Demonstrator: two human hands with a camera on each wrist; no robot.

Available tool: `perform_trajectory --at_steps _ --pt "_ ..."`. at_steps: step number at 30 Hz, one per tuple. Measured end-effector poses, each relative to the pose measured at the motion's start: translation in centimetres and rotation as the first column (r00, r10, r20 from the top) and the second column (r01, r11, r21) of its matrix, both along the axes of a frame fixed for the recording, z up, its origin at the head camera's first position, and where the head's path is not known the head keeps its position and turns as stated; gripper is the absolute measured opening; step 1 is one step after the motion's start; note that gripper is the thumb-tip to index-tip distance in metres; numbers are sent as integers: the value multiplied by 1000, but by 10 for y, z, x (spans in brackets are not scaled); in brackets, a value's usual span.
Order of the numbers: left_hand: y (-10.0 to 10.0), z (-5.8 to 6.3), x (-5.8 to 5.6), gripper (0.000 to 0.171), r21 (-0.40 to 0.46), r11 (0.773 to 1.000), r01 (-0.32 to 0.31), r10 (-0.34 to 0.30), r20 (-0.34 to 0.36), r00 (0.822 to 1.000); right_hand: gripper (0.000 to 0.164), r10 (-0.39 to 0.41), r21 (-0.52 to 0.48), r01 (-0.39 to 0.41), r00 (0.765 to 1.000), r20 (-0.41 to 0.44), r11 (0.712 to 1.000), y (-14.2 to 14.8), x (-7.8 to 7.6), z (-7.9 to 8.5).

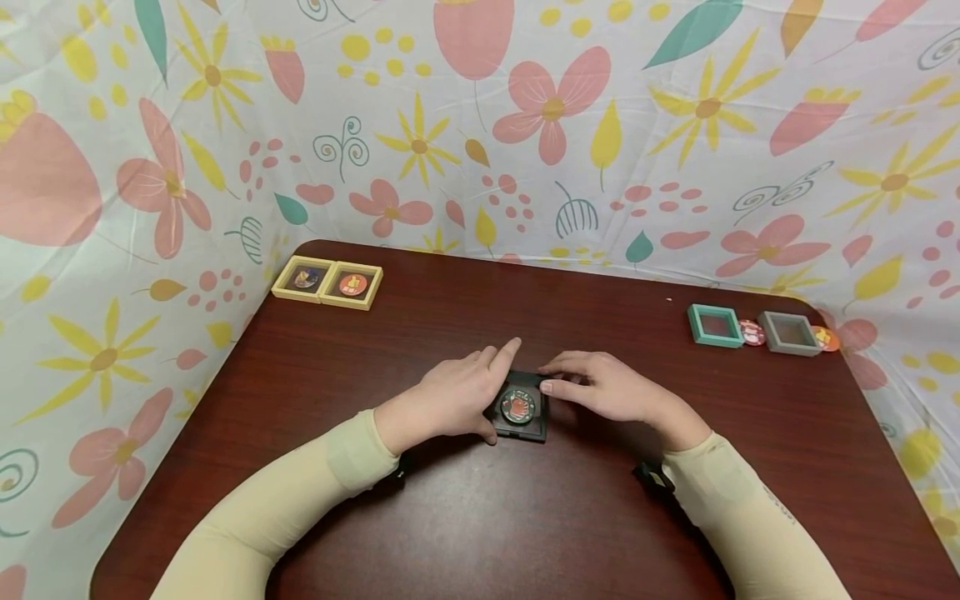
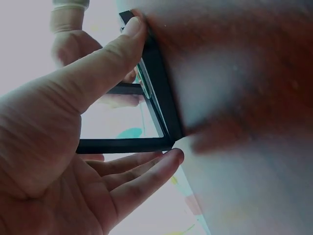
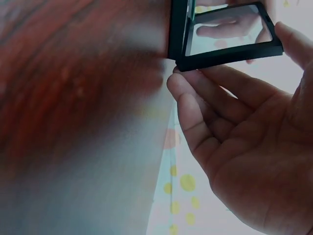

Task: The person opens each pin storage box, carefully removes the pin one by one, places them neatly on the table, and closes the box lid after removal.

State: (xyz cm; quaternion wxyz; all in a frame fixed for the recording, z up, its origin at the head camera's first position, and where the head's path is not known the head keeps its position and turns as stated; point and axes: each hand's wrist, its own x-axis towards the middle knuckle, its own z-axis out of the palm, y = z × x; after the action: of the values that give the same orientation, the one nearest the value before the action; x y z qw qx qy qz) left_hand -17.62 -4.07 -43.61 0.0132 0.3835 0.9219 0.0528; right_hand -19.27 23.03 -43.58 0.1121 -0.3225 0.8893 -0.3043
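A black hinged display case (image 1: 531,432) stands open on the table between the two hands. Its lower half lies flat and bears a round badge (image 1: 517,406) with a red and white picture in a dark rim. The clear-windowed lid (image 3: 234,56) tilts up from the hinge in the right wrist view. My left hand (image 1: 453,392) grips the case from its left side, thumb on the near corner (image 2: 132,29) and fingertips by the hinge end. My right hand (image 1: 611,387) holds the lid, its thumb at the free edge and its curled fingers behind, close to the hinge.
Two joined yellow frames (image 1: 326,297) with round badges sit at the back left of the brown table (image 1: 465,517). At the back right are a teal frame (image 1: 715,340), a grey frame (image 1: 791,346) and two round badges (image 1: 752,332). Flower-patterned cloth (image 1: 465,108) surrounds the table's back and sides.
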Motion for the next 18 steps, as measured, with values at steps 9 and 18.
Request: perform_trajectory --at_steps 9,18 --pt "-3 -4 -2 159 50 999 -4 3 14 1000 45 -170 26 169 984 52 985 1 -1 0" --pt "-3 -4 -5 161 60 998 -19 16 48 999 50 -197 21 196 976 87 980 1 -4 -2"
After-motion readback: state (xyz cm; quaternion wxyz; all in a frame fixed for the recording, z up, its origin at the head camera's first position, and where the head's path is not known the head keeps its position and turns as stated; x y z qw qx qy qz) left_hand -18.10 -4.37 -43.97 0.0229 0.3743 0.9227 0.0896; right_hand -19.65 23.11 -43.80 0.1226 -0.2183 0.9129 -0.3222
